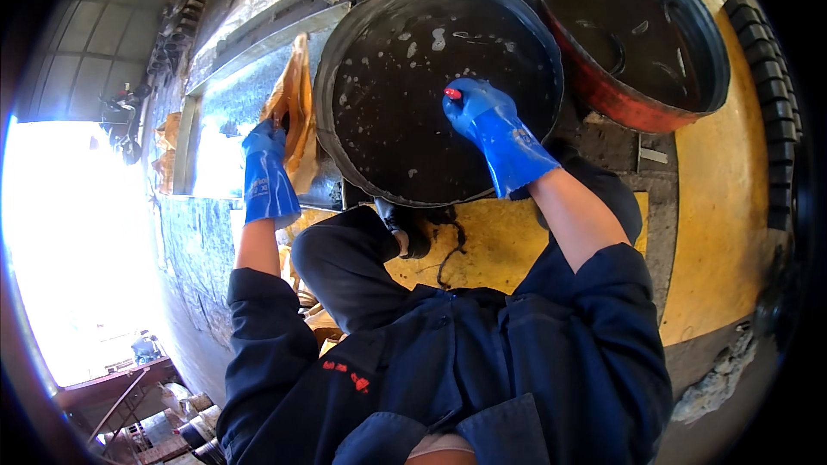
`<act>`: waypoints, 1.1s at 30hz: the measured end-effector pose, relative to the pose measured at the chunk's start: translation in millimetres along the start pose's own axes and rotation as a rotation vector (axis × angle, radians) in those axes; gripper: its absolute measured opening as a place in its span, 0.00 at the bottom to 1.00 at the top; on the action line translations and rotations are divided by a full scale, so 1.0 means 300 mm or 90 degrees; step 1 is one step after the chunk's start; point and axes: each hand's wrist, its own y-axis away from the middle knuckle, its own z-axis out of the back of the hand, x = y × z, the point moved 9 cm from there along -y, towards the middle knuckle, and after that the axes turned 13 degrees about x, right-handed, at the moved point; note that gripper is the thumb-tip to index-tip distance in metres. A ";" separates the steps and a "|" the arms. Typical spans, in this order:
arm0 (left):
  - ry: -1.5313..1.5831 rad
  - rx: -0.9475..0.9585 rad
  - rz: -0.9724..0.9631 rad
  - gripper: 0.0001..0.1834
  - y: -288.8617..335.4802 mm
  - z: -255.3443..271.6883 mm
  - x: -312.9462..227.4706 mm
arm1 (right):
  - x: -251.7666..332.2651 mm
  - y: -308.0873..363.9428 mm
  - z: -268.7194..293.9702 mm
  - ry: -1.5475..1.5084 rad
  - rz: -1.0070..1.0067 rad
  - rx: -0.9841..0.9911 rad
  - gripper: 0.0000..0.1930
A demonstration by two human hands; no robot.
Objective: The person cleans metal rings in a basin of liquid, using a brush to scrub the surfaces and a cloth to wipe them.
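A large round tub (326, 95) of dark liquid, flecked with pale foam, stands before my knees. Over it is my right hand (481, 110) in a blue rubber glove, closed around a tool with a red handle (452, 93). Only the end of that handle shows; the rest of the tool is hidden by the glove or the liquid. Left of the tub, my left hand (265, 155), also gloved in blue, has its fingers curled in beside a crumpled orange-brown sack (299, 108). Something dark shows at those fingers, too small to name.
A second round tub (594, 77), red outside with dark liquid, stands at the far right. Beyond it runs a row of black blocks (769, 95). A metal-edged trough (215, 133) lies left of the sack. Yellow board (508, 237) covers the floor between my legs. A greyish rag (717, 379) lies lower right.
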 end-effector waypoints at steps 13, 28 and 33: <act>0.235 0.380 -0.273 0.41 0.148 -0.372 -0.845 | -0.025 0.015 0.066 -0.112 -0.074 0.044 0.19; 0.552 0.580 -0.382 0.22 0.142 -1.019 -1.043 | -0.041 0.032 0.109 -0.157 -0.126 0.062 0.20; 0.076 0.564 -0.330 0.24 0.198 -1.081 -0.932 | -0.049 0.001 0.084 -0.156 -0.121 0.051 0.18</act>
